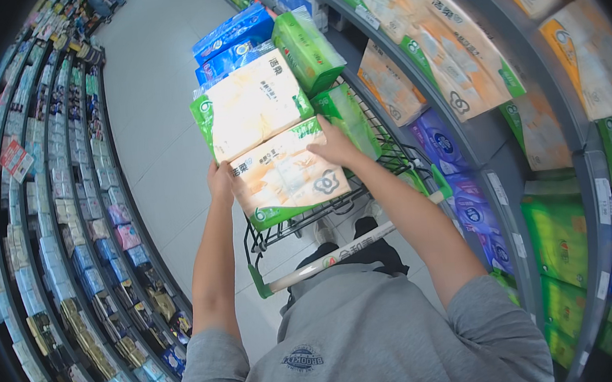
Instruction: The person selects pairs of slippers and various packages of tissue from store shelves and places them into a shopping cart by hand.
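Observation:
Both hands hold the near cream-and-green tissue multipack point(288, 173) over the near end of a wire shopping cart point(340, 201). My left hand point(220, 181) is against its left side; my right hand point(334, 144) grips the upper right corner, with the thumb on top. Touching its far edge lies a second cream-and-green multipack point(256, 104). Behind that are blue tissue packs point(233, 35). Green tissue packs stand on the cart's right side, one upper point(306, 50) and one lower point(346, 118). The cart's pale handlebar point(334, 257) crosses in front of my body.
Close on the right, a shelf point(478, 147) holds orange, purple, green and blue tissue packs. Along the left runs a long shelf unit point(51, 188) of small packs, with a red-and-white sign point(17, 161). A person point(98, 2) stands far up the tiled aisle point(145, 68).

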`<action>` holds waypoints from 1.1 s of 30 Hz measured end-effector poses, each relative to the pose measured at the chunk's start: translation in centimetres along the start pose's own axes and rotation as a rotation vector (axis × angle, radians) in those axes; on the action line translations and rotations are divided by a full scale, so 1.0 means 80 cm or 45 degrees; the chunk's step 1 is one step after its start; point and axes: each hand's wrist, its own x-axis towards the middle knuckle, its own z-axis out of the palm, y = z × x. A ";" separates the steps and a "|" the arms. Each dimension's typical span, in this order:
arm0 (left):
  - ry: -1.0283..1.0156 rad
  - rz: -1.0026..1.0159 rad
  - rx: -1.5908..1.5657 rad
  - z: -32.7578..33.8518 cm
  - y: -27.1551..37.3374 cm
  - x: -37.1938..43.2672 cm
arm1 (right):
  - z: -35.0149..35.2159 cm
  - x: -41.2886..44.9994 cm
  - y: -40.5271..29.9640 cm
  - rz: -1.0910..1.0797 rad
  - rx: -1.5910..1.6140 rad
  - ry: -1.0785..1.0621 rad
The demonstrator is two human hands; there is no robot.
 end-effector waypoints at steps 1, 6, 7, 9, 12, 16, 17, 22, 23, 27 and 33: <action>0.017 0.014 0.003 -0.023 -0.007 -0.005 | 0.004 -0.017 -0.015 -0.046 -0.007 0.032; 0.116 0.296 0.663 -0.072 -0.045 -0.078 | -0.049 -0.131 -0.005 -0.204 -0.120 0.266; 0.170 0.387 0.891 -0.070 -0.057 -0.098 | -0.072 -0.149 0.020 -0.243 -0.201 0.374; 0.118 0.616 1.147 -0.062 -0.059 -0.150 | -0.123 -0.189 0.048 -0.236 -0.369 0.601; 0.011 0.797 1.331 -0.066 -0.047 -0.211 | -0.162 -0.229 0.078 -0.109 -0.727 0.852; -0.424 0.773 1.445 -0.064 -0.031 -0.240 | -0.158 -0.249 0.128 0.451 -0.508 0.685; -0.541 0.651 1.565 -0.064 -0.026 -0.245 | -0.153 -0.239 0.116 0.535 -0.524 0.607; -0.556 0.557 1.664 -0.072 -0.044 -0.229 | -0.160 -0.223 0.083 0.691 -0.748 0.429; -0.544 0.587 1.633 -0.073 -0.047 -0.223 | -0.158 -0.225 0.087 0.698 -0.782 0.440; -0.502 0.591 1.625 -0.080 -0.044 -0.217 | -0.144 -0.224 0.073 0.718 -0.754 0.457; -0.394 0.562 1.659 -0.092 -0.041 -0.208 | -0.123 -0.223 0.068 0.698 -0.731 0.558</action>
